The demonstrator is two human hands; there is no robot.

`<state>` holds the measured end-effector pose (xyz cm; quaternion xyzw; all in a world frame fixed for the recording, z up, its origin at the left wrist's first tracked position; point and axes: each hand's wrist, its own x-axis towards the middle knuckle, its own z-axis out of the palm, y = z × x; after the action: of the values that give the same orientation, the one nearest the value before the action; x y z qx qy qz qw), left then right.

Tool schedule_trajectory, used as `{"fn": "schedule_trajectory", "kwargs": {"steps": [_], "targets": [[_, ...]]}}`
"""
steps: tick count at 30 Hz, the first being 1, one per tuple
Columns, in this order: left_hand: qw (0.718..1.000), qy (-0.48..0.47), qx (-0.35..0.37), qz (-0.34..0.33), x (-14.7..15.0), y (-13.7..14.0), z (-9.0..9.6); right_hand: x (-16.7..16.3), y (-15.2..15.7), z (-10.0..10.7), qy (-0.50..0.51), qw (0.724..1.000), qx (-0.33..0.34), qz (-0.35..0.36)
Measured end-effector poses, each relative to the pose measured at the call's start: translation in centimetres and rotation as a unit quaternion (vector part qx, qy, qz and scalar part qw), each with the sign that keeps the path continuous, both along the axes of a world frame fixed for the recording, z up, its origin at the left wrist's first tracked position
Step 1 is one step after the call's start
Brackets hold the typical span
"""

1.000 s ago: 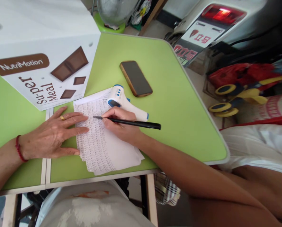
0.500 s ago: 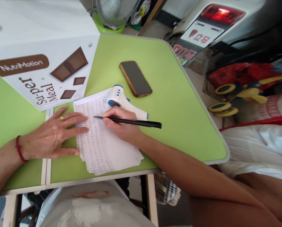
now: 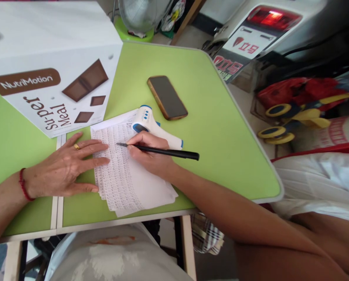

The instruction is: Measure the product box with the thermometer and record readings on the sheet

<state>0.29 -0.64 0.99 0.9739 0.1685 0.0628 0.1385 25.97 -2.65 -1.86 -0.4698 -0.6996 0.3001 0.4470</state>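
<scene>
Across the green table (image 3: 235, 156), handwritten sheets (image 3: 151, 191) lie partly beneath the left hand (image 3: 64, 168) and the right hand (image 3: 152, 152). The left is flat, fingers spread, fingertips on the sheets' left edge; the right pinches a black pen (image 3: 183, 153), its tip at the written lines.

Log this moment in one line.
left grip: open, fingertips on papers | right grip: holding black pen | white device: overlapping papers | phone: on table
</scene>
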Motion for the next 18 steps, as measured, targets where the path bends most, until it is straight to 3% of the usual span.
{"fn": "schedule_trajectory", "kwargs": {"steps": [18], "targets": [[1.000, 0.001, 0.005, 0.000, -0.02, 0.03, -0.09, -0.23, -0.05, -0.10, 0.010, 1.000, -0.017, -0.018]]}}
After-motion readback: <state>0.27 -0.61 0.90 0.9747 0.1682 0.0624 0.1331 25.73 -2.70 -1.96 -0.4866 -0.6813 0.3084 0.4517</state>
